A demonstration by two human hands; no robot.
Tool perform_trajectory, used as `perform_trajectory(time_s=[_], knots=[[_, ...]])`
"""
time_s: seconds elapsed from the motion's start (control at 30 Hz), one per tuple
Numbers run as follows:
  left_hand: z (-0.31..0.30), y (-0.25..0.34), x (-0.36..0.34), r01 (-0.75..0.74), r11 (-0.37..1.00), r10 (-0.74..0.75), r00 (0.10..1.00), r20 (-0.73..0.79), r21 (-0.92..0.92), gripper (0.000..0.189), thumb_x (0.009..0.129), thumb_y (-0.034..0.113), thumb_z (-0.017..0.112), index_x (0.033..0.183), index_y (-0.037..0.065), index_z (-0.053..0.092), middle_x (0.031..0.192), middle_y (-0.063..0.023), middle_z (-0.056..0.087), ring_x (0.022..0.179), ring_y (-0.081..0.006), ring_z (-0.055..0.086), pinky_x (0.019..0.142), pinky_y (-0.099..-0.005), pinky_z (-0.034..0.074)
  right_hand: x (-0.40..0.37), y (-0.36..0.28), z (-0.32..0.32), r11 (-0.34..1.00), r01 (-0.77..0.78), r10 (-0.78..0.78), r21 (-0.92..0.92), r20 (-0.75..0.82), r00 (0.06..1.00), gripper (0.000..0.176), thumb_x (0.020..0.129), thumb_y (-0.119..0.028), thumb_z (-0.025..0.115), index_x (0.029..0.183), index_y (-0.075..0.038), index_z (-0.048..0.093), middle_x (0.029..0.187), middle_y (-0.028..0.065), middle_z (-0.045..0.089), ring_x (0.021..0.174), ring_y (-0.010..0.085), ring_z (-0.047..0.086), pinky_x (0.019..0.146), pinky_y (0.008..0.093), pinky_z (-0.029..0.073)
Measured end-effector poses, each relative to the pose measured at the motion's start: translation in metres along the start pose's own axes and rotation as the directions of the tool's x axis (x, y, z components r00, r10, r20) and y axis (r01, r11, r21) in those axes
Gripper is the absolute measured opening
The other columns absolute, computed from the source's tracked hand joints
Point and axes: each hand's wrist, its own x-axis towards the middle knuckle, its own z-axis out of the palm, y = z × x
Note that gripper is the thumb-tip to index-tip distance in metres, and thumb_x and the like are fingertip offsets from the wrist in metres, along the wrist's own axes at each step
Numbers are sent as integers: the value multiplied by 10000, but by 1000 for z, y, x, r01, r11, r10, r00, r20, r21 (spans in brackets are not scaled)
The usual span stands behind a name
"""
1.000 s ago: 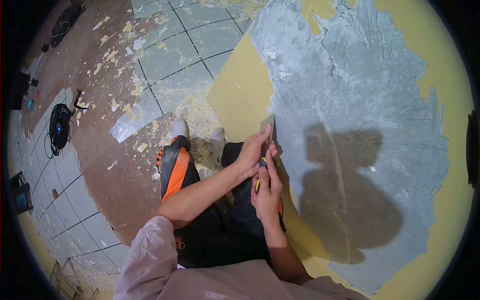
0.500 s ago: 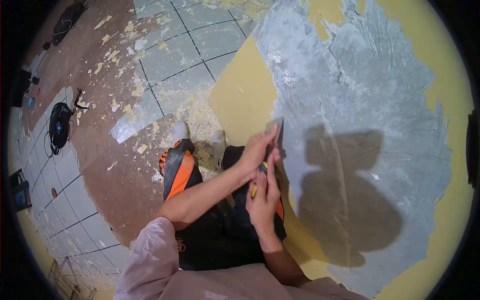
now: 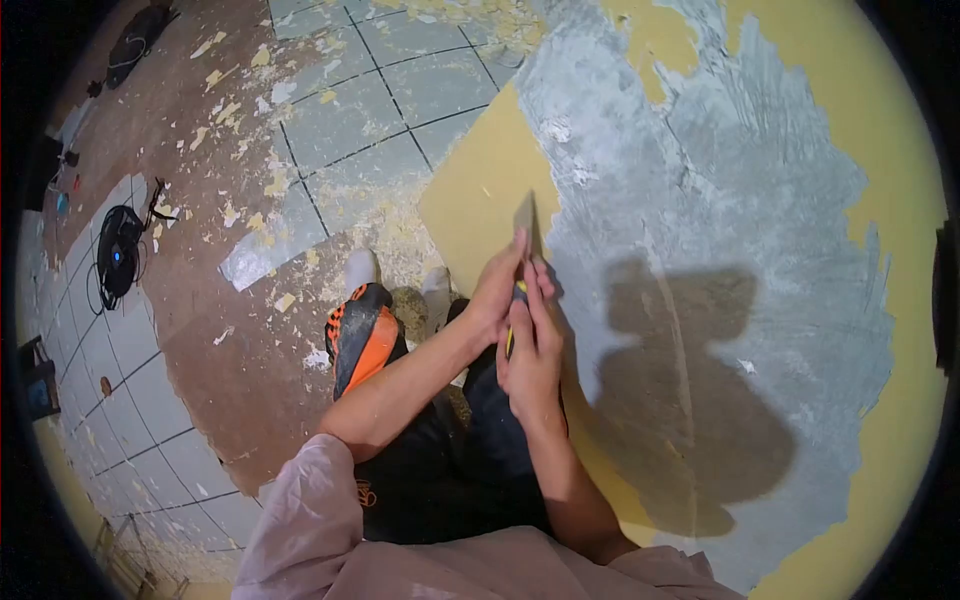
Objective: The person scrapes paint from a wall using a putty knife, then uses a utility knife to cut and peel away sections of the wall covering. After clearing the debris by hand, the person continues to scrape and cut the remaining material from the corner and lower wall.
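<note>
We close our right hand (image 3: 537, 368) round the scraper (image 3: 525, 213) — our left hand (image 3: 492, 290), closed nearer its blade, presumably steadies it.

Right of the left hand (image 3: 496, 285) and right hand (image 3: 535, 372): yellow-and-grey wall (image 3: 700, 230), close by, closing that side. Beneath the hands: dark trouser legs (image 3: 490, 425), limiting downward room. Left of the hands: orange-patched knee (image 3: 368, 345), near; above and beyond it, open air over the floor (image 3: 250, 375). Ahead-left, low: two socks (image 3: 361, 268), obstructing at floor level. Far left, well apart: black cable coil (image 3: 118, 255).
</note>
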Motion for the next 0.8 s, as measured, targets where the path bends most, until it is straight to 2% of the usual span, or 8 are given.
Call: perform_trajectory(time_s=[0.1,0.2,0.43,0.5,0.57,0.63,0.7,0.8], knots=[[-3,-8,-7,76,997,-79,993,88,34,397,876,472,471,824,78,475,666,-36,510,561,-144,541,523,-264,489,-27,14,-12,999,20,-19,36,-39,999,406,948,-155,376,1352,-132,349,708,-30,456,535,31,316,445,178,281],[5,-3,-15,108,991,-127,934,333,74,354,879,429,493,842,76,488,709,-48,554,608,-153,603,540,-265,517,-39,-9,-19,988,-73,75,139,-7,997,432,947,-135,362,1375,-158,304,658,-33,425,488,21,332,407,162,289],[14,1,-19,84,995,-85,996,35,47,340,862,426,532,826,88,526,635,6,517,491,-86,543,437,-199,461,-28,-10,-6,988,-85,88,133,-20,996,431,946,-124,347,1371,-185,317,669,-32,427,496,24,354,407,169,304],[6,6,-13,116,993,-117,991,72,13,351,855,429,545,756,95,502,596,-8,509,520,-96,540,455,-210,457,-27,-3,-7,975,-157,153,160,39,988,429,945,-122,345,1369,-178,322,695,-28,446,507,26,358,413,172,306],[-6,8,-6,122,986,-133,987,91,116,337,857,416,547,766,95,500,585,-17,510,549,-101,553,475,-221,472,-25,5,8,1000,24,-23,17,-53,998,431,942,-119,343,1370,-167,319,706,-31,449,504,28,357,412,175,302],[-1,6,-13,90,987,-101,992,80,134,334,865,410,532,825,80,502,658,-13,525,507,-114,554,459,-226,484,-31,-9,5,983,-91,101,160,-57,993,427,944,-141,351,1369,-140,317,633,-35,410,494,26,355,407,169,300],[3,-1,-20,156,987,-160,963,217,32,361,854,438,535,818,80,504,659,-18,529,526,-124,564,476,-237,498,-44,-14,-12,983,-144,145,117,-8,989,430,944,-144,357,1371,-141,311,634,-35,410,495,30,346,413,165,302],[4,0,-5,131,991,-135,971,200,30,410,847,475,523,870,66,504,657,-24,526,519,-130,560,487,-247,505,-29,-29,-19,976,-209,209,58,8,978,431,944,-150,359,1371,-141,311,632,-37,401,499,28,340,418,165,303]])
